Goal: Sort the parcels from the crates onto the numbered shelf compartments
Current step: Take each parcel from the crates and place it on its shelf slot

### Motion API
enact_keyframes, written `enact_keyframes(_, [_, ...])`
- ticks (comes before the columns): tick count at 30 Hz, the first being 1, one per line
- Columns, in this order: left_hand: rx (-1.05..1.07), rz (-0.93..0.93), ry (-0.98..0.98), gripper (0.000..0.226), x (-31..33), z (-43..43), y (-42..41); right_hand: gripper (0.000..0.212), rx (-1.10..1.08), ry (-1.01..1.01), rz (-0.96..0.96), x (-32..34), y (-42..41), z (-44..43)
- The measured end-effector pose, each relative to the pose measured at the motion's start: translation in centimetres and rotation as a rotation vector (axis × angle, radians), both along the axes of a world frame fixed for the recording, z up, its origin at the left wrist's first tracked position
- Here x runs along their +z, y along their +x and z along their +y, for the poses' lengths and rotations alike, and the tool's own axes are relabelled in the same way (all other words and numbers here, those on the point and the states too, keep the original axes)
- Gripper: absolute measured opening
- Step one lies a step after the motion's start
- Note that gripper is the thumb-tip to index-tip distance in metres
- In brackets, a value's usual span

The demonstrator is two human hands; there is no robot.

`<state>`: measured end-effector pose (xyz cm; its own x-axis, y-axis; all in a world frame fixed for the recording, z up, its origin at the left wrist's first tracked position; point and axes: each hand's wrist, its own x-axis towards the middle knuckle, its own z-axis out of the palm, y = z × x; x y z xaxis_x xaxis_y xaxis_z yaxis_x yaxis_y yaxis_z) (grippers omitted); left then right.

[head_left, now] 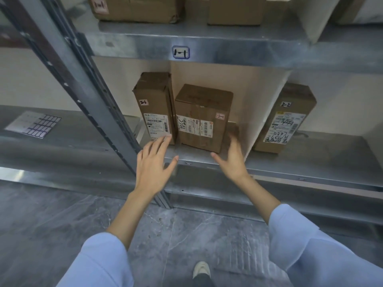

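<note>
The squat parcel (pixel 204 119) stands upright on the lower shelf board (pixel 321 154), label face outward, so its pink sticker (pixel 220 116) can be read from the aisle; the writing on it looks like a compartment number but is too small to confirm. Neither hand grasps it. The left hand (pixel 151 164), in front of the parcel and to its left, is spread flat with straight fingers. Its fingertips reach the lower corner of the tall parcel (pixel 156 106), but contact cannot be confirmed. The right hand (pixel 233 160), blurred, is held at the parcel's right front corner, palm inward and thumb out, holding nothing. Judged from this posture, the hands bracket the parcel either to square it up or just after releasing it. The tall parcel stands touching the squat parcel's left side and carries a "2-1" sticker (pixel 143 102), which suggests both belong to this compartment. Right of the parcel, a divider panel (pixel 255 104) closes the bay. Beyond it a third parcel (pixel 286 121) marked "2-2" (pixel 286 104) occupies the next bay. Above the parcel, the upper shelf edge bears a "1-1" label (pixel 181 52), with more cartons (pixel 134 9) on that level. Far to the parcel's left, past the steel upright (pixel 99 90), lies a sheet of blank stickers (pixel 34 123).
</note>
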<state>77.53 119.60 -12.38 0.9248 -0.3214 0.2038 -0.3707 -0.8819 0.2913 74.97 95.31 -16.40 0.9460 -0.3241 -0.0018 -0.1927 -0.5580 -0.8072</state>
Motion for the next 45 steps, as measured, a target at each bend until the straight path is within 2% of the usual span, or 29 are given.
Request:
enact_keyframes(4, [-0.016,-0.016,0.010,0.068,1.2,-1.8,-3.2,0.072,0.159,-0.174,0.016,1.3,-4.1,-0.5])
enact_keyframes(7, [-0.034,-0.031,0.005,0.066,2.2,-4.1,-6.4,0.066,0.196,-0.353,0.018,2.6,-7.8,-1.9])
enact_keyframes(11, [-0.095,-0.044,0.036,0.067,3.6,-8.9,-11.1,0.067,0.155,-0.556,0.041,4.1,-13.2,-6.0])
enact_keyframes(18, [-0.243,-0.063,0.035,0.061,4.9,-21.4,-20.5,0.072,-0.002,-0.716,0.152,6.9,-25.9,-17.8])
enact_keyframes(34, [-0.807,-0.222,0.038,0.066,11.0,-53.7,-39.5,0.074,-0.578,-0.771,0.414,12.8,-56.0,-43.3])
enact_keyframes(45, [-1.183,-0.197,-0.077,0.069,11.5,-76.0,-51.0,0.074,-0.960,-0.693,0.473,13.8,-71.3,-57.0])
